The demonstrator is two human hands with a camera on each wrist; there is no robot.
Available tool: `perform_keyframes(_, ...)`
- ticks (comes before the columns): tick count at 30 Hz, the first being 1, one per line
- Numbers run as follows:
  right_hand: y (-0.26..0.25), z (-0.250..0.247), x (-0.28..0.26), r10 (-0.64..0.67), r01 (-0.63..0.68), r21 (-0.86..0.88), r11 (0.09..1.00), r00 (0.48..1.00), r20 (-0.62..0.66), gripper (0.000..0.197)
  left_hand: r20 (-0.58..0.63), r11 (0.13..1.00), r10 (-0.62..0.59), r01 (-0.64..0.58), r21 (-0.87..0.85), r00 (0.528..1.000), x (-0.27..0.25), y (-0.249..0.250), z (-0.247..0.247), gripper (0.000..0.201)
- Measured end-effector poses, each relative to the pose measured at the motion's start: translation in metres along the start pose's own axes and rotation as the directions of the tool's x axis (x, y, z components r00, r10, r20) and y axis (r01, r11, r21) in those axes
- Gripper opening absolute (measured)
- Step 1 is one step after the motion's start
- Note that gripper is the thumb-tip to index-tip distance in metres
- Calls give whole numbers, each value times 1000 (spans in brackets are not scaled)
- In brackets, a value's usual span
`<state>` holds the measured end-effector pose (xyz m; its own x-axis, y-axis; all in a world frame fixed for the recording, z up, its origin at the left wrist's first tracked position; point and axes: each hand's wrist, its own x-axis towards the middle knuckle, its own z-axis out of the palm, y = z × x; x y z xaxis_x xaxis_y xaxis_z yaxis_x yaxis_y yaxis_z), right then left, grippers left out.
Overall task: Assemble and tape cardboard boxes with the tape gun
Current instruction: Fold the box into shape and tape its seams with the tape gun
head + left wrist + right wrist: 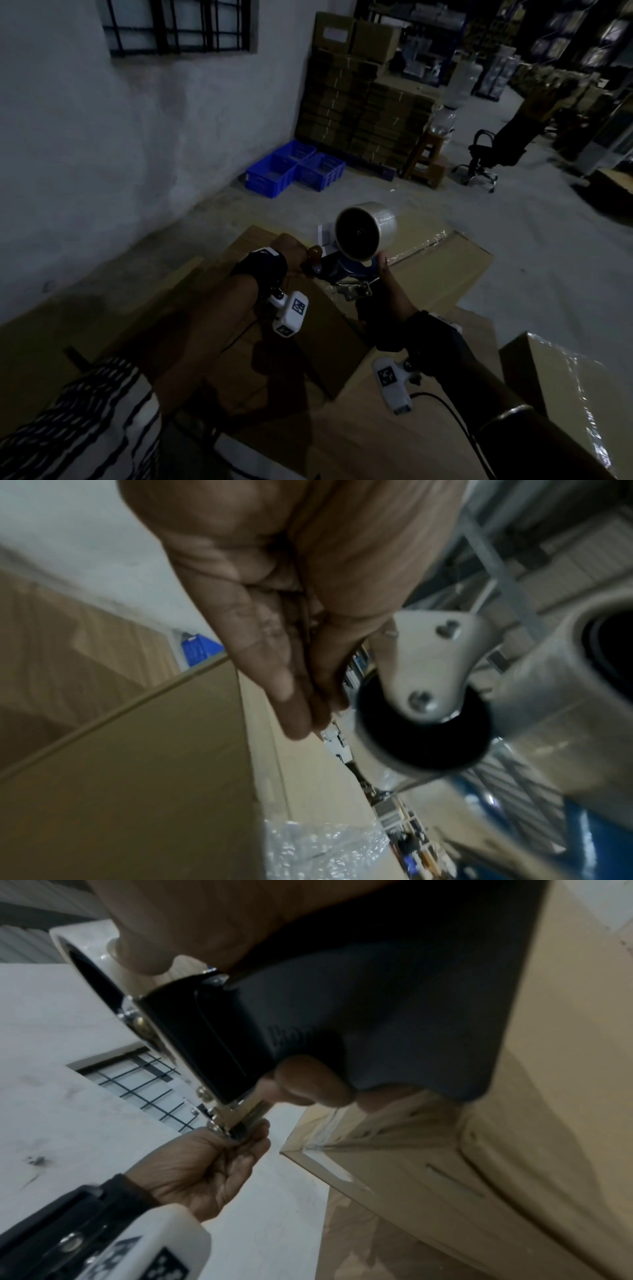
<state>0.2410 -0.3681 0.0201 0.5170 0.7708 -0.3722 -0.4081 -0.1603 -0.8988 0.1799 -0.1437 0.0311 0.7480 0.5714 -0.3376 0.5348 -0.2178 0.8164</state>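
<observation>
The tape gun (337, 270) is held up in the air above flat brown cardboard boxes (442, 263). Its clear tape roll (366, 229) points up and toward me. My right hand (387, 298) grips the black handle (377, 1015), fingers curled under it. My left hand (291, 253) reaches in from the left and pinches the gun's metal front end (236, 1123) between thumb and fingers (298, 696). In the left wrist view the black roller (424, 729) and the tape roll (582, 696) sit just right of those fingers. Whether tape lies in the pinch is hidden.
A plastic-wrapped box (565, 394) stands at the lower right. Crumpled clear plastic (325, 850) lies on the cardboard. Blue crates (294, 168) and stacked flat cartons (363, 113) line the far wall, with an office chair (486, 154) to the right on open grey floor.
</observation>
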Motion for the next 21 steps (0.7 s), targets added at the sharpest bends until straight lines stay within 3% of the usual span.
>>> perform_keyframes(6,-5,10,-1,-18,18,17,1000,999,40,95,27,999,-12,11,48,1000,18,-3,2,19)
perform_keyframes(8,-6,11,0,-27,26,21,999,998,51,88,21,1000,19,-20,16,1000,14,-1,1,27)
perform_keyframes(12,-5,6,-2,53,-54,33,998,998,22,81,-31,1000,-4,5,29,999,16,-2,-12,18)
perform_keyframes(21,-8,21,-4,87,-87,2,996,996,-9,71,-42,1000,-9,9,-10,999,38,-19,-30,28)
